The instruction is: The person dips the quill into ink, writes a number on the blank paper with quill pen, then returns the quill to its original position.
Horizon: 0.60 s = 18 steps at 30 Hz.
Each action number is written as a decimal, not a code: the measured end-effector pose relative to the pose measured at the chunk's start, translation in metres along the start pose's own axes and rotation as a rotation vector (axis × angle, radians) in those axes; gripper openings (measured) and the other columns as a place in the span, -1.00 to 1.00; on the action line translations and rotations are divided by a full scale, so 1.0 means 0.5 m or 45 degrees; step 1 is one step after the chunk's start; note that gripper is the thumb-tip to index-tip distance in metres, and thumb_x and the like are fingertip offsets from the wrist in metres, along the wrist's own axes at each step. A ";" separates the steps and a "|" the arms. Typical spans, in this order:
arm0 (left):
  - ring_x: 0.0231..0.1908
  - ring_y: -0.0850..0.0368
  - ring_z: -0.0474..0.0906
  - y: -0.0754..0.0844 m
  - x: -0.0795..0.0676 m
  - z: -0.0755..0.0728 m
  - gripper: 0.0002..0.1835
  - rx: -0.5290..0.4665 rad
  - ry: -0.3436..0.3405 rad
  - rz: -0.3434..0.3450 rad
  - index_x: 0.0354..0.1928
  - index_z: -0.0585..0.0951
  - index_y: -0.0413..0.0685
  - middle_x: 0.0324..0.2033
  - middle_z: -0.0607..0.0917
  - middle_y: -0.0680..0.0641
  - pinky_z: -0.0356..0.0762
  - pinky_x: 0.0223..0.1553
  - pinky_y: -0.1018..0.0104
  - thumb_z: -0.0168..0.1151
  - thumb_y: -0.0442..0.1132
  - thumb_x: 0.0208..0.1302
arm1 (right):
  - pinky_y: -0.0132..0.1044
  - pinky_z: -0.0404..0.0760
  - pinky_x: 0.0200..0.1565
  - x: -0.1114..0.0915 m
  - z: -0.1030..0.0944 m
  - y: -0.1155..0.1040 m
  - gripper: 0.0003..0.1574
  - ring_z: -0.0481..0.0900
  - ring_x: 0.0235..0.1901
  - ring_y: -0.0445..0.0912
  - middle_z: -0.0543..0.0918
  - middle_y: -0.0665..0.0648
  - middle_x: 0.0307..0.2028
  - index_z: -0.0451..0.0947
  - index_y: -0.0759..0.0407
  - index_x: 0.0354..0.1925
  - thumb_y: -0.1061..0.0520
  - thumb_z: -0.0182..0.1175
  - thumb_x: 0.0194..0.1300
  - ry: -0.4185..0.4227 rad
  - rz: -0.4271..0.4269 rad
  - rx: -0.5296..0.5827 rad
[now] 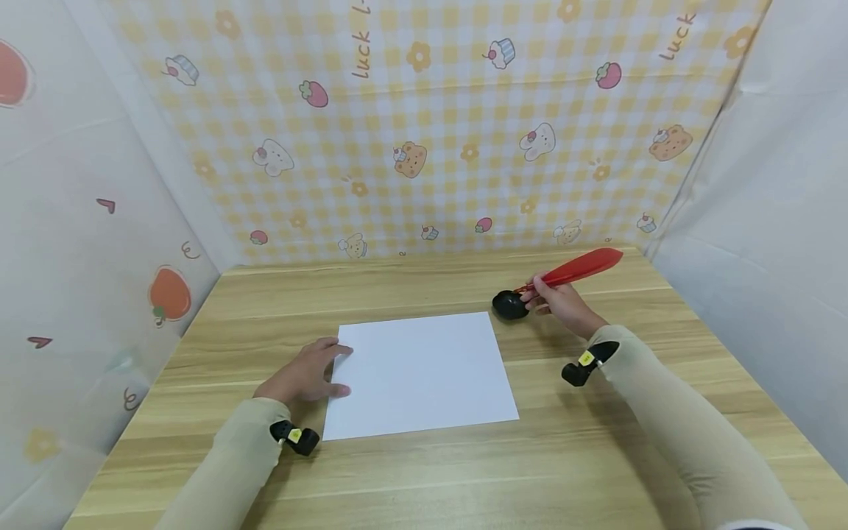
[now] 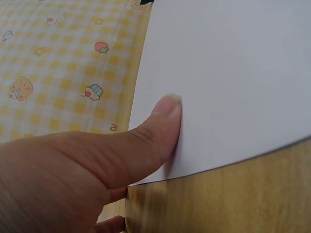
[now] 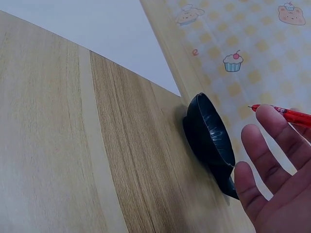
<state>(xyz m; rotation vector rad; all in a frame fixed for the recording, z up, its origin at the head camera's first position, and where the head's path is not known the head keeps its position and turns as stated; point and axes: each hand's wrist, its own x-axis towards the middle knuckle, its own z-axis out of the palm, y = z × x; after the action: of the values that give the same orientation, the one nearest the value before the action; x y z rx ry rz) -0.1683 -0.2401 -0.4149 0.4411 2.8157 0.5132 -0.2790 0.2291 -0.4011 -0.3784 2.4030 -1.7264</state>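
Note:
A blank white sheet of paper lies flat on the wooden table. My left hand rests at the paper's left edge with fingers spread and the thumb on the sheet. Over at the right, my right hand pinches a red feather-shaped pen whose broad red end slants up to the right. The pen's thin tip shows past the fingertips in the right wrist view. Close beside those fingers, a black bowl-shaped thing with a short stem sits on the table near the paper's far right corner.
The wooden table runs back to a yellow checked cloth with small cartoon prints. White cloth walls stand on the left and right. A small black camera is strapped to each wrist.

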 end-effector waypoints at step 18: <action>0.31 -0.42 0.10 -0.001 0.000 0.000 -0.22 -0.005 0.006 0.007 0.33 0.40 -0.11 0.35 0.23 -0.38 0.20 0.19 -0.34 0.45 0.02 0.10 | -0.07 0.58 -0.10 0.020 0.005 0.011 -0.52 0.63 -0.20 -0.02 0.65 0.29 -0.15 0.39 0.40 0.12 0.01 -0.03 0.52 0.025 0.017 -0.143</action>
<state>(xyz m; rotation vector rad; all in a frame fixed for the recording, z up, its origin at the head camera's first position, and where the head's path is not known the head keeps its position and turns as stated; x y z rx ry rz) -0.1687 -0.2407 -0.4152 0.4474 2.8181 0.5214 -0.2884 0.2254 -0.4072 -0.3606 2.5178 -1.6014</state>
